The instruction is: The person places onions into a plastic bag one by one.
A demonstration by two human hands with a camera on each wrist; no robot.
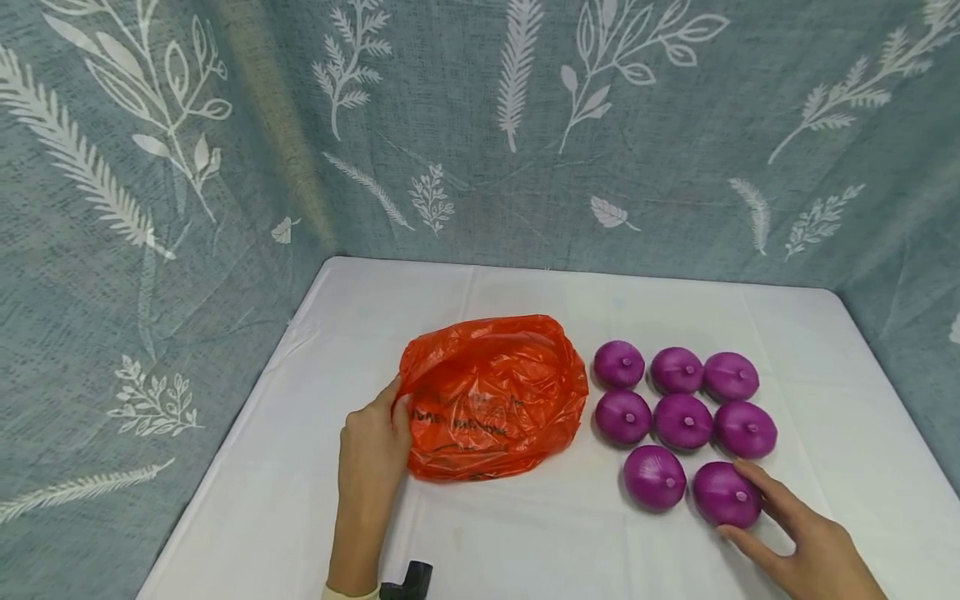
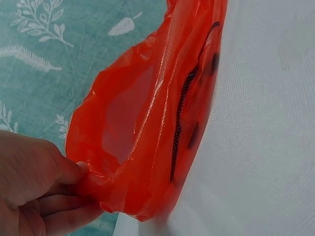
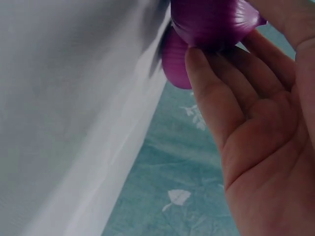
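An orange-red plastic bag lies on the white table with its mouth spread and dark lettering on its side. My left hand pinches the left edge of the bag's rim between thumb and fingers; the left wrist view shows the same hold on the bag. At the front right, my right hand has thumb and fingers on opposite sides of a purple onion. In the right wrist view the fingers lie against this shiny onion, which appears to be still on the table.
Several more purple onions stand in rows right of the bag, one onion just left of the gripped one. White cloth covers the table. Teal leaf-patterned curtains hang behind and at both sides.
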